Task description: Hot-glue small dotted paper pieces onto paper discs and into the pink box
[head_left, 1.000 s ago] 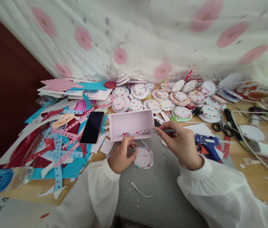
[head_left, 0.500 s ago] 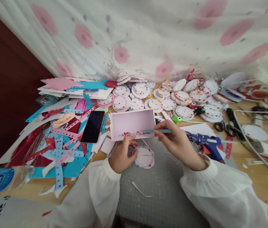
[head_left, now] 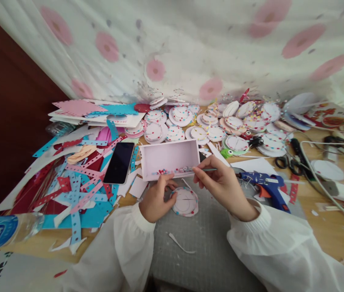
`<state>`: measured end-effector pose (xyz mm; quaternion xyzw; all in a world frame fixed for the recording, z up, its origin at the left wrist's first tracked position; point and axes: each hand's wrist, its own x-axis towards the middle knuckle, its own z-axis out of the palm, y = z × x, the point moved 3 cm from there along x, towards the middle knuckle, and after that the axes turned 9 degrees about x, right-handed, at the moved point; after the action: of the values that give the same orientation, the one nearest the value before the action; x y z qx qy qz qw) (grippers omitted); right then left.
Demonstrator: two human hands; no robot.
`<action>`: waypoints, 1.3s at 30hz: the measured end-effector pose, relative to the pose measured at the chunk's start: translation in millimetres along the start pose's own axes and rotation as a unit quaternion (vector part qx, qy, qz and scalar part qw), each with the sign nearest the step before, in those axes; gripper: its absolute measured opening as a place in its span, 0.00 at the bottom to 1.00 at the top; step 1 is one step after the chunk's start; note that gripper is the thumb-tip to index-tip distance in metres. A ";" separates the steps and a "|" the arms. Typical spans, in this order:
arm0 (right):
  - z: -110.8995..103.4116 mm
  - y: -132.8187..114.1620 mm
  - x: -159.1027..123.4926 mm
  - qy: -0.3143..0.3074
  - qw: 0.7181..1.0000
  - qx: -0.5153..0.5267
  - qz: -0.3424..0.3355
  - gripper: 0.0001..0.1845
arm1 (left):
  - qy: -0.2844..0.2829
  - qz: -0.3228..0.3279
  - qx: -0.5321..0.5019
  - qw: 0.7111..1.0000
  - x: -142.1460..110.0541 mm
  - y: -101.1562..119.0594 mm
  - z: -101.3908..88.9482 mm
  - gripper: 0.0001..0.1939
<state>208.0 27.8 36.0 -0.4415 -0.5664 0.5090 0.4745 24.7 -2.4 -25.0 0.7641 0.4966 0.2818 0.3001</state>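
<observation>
My right hand (head_left: 217,178) pinches slim green tweezers (head_left: 210,169) by the right end of a shallow pale-pink box (head_left: 172,156); the fingers mostly cover them. Small red, blue and white beads (head_left: 167,172) lie along the box's near inner side. My left hand (head_left: 159,198) rests with fingers apart, the index finger by the box's near wall and the thumb touching the left rim of a round white paper disc (head_left: 185,201). Coloured beads ring the disc's edge. It lies flat on a grey cutting mat (head_left: 187,243).
A phone (head_left: 119,163) and heaped paper strips (head_left: 77,182) are on the left, with a water bottle (head_left: 7,231). Beaded discs (head_left: 180,115) crowd the back. A blue glue gun (head_left: 265,184), scissors (head_left: 289,163) and a white cable (head_left: 330,190) lie on the right.
My right hand has shifted slightly left and turned, so the tweezers are now mostly hidden behind its fingers. The left hand, box and disc stay where they were.
</observation>
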 end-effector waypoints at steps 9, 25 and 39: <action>-11.1 -7.6 6.3 0.098 0.994 0.035 -0.013 0.12 | 0.003 0.001 0.002 1.000 -0.5 -0.4 0.0 0.24; -4.5 -12.0 34.5 0.021 0.986 -0.109 -0.122 0.10 | 0.008 0.001 0.003 1.000 0.4 0.4 -1.3 0.23; -9.2 -14.8 31.7 0.068 0.959 -0.202 -0.185 0.03 | -0.002 -0.001 -0.010 1.000 1.4 3.1 -2.4 0.24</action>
<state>211.8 59.0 53.8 -0.4496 -0.6953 0.2563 0.4988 25.2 -1.7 -21.0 0.7614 0.4939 0.2850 0.3085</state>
